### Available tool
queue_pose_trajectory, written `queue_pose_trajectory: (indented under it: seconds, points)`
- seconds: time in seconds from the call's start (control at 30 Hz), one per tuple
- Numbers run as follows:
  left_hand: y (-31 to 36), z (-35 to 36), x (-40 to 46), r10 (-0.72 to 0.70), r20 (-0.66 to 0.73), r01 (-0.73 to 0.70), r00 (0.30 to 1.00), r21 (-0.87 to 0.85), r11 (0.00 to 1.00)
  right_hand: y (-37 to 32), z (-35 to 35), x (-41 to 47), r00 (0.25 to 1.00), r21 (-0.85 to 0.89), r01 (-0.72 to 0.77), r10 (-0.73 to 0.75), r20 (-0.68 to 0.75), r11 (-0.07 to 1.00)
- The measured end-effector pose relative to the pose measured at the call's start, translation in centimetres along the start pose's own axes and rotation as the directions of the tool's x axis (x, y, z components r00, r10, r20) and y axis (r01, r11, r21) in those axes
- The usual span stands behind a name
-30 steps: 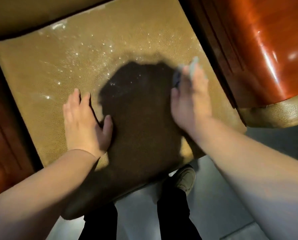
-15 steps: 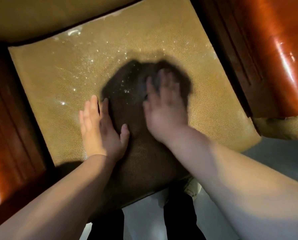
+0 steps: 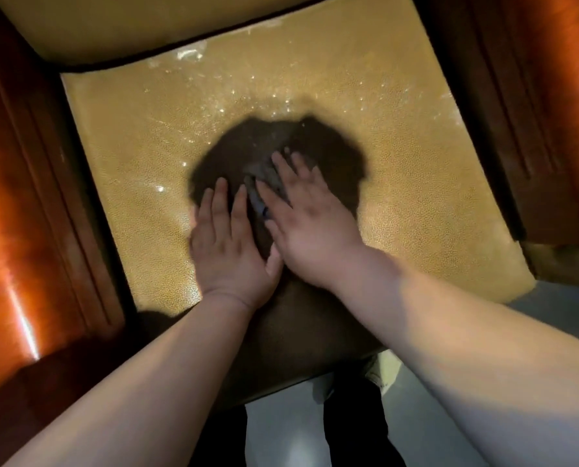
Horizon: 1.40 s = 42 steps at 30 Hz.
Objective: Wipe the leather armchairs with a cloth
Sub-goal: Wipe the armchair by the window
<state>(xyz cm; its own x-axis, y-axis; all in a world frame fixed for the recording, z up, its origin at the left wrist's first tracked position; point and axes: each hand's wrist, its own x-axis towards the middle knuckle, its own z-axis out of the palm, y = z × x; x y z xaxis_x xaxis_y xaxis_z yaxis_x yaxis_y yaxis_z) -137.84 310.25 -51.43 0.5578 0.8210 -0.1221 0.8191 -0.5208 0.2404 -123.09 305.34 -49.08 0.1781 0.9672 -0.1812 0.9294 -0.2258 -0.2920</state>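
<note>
The left hand (image 3: 229,251) lies flat on the seat (image 3: 139,156), fingers straight, holding nothing. Beside it, nearly touching, the right hand (image 3: 310,227) presses the gray cloth (image 3: 264,183) flat at mid-seat; half a second ago the two hands were farther apart.

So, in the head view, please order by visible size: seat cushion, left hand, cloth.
1. seat cushion
2. left hand
3. cloth, mostly hidden under the right hand, so its true size is unsure.

Warm overhead light, central shadow
</note>
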Motion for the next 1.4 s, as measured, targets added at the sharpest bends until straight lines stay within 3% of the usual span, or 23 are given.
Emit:
queue_pose_trajectory:
  seconds: [0.07,0.13,0.2,0.27,0.33,0.4,0.47,0.5,0.57,0.63,0.7,0.77,0.83,0.9,0.97,1.03,1.1,1.13,1.17,1.23,1.3,1.33,1.4]
  points:
    - [0.0,0.0,0.0,0.014,0.034,-0.015,0.999,0.039,0.999,1.8,-1.2,0.2,0.999,0.033,0.051,-0.051,-0.019,0.998]
    - [-0.1,0.2,0.1,0.018,0.04,-0.02,0.999,0.055,0.998,5.4,-1.9,0.8,0.971,0.274,-0.198,0.226,-0.074,0.941]
    - [-0.3,0.6,0.1,0.024,0.034,-0.026,0.999,0.076,0.997,7.1,-2.3,1.4,0.855,0.131,-0.506,0.516,-0.06,0.853]
    - [-0.4,0.6,0.0,0.029,0.04,-0.033,0.999,0.081,0.996,5.2,-1.6,2.0,0.803,0.054,-0.582,0.584,-0.118,0.811]
    - [-0.3,0.2,0.1,0.033,0.052,-0.037,0.998,0.072,0.997,1.1,-0.5,2.3,0.897,0.007,-0.429,0.427,-0.111,0.903]
    - [-0.3,-0.1,0.1,0.046,0.087,-0.053,0.995,0.072,0.996,-1.2,0.5,1.9,0.99,-0.01,-0.131,0.13,-0.047,0.991]
    - [-1.6,-0.6,-0.1,0.082,0.139,-0.094,0.987,0.087,0.992,0.1,-1.0,2.0,0.998,-0.038,0.024,-0.022,0.053,0.999]
    - [-2.7,-0.8,-0.3,0.108,0.16,-0.124,0.981,0.094,0.988,1.8,-1.9,2.1,0.996,-0.073,0.004,0.002,0.087,0.997]
    - [-5.0,-1.0,-0.7,0.142,0.175,-0.164,0.974,0.117,0.98,5.4,-3.1,2.4,0.977,-0.096,-0.193,0.2,0.073,0.976]
    - [-6.3,-0.7,-1.2,0.122,0.155,-0.143,0.98,0.137,0.98,7.1,-3.6,2.8,0.873,0.006,-0.488,0.488,0.012,0.873]
    - [-6.3,-0.1,-1.4,0.09,0.115,-0.105,0.989,0.133,0.986,4.6,-2.7,3.3,0.798,0.059,-0.599,0.602,-0.041,0.798]
    - [-6.0,0.2,-1.5,0.041,0.083,-0.05,0.996,0.115,0.992,0.1,-0.9,3.2,0.892,0.044,-0.449,0.45,-0.038,0.893]
    - [-6.0,0.1,-1.6,-0.034,0.069,0.027,0.997,0.106,0.994,-3.9,0.8,2.5,0.986,0.044,-0.164,0.164,0.018,0.985]
    - [-6.1,-0.1,-2.0,-0.184,0.071,0.178,0.98,0.083,0.981,-4.5,1.1,2.2,0.997,0.001,0.037,-0.037,0.075,0.999]
    - [-6.1,0.0,-2.7,-0.381,0.067,0.38,0.922,0.028,0.925,-1.9,0.0,3.0,0.996,-0.078,0.04,-0.033,0.083,0.996]
    - [-5.9,0.2,-3.2,-0.496,0.068,0.499,0.866,-0.037,0.866,0.6,-0.8,4.0,0.981,-0.091,-0.189,0.193,0.028,0.978]
    - [-5.9,0.4,-3.3,-0.524,0.061,0.528,0.849,-0.075,0.846,0.1,-0.9,5.0,0.898,-0.024,-0.439,0.439,-0.021,0.898]
    - [-5.9,0.4,-3.4,-0.521,0.057,0.524,0.851,-0.087,0.847,-1.8,-0.5,5.2,0.885,-0.02,-0.464,0.463,-0.041,0.886]
    - [-5.8,0.2,-3.3,-0.514,0.058,0.518,0.856,-0.092,0.851,-3.8,0.2,5.1,0.911,-0.025,-0.412,0.411,-0.036,0.911]
    - [-5.8,-0.2,-3.2,-0.502,0.08,0.508,0.861,-0.102,0.855,-6.9,1.0,4.4,0.991,0.011,-0.127,0.127,0.037,0.992]
    - [-5.9,-0.9,-3.3,-0.491,0.131,0.506,0.861,-0.126,0.854,-7.1,0.7,3.8,0.977,0.03,0.161,-0.164,0.135,0.986]
    - [-6.0,-1.2,-3.6,-0.483,0.151,0.502,0.862,-0.13,0.855,-6.1,0.1,4.3,0.957,-0.034,0.243,-0.234,0.171,0.969]
    - [-6.1,-1.5,-4.7,-0.49,0.179,0.514,0.853,-0.137,0.847,-3.4,-1.3,5.8,0.967,-0.169,0.176,-0.139,0.211,0.97]
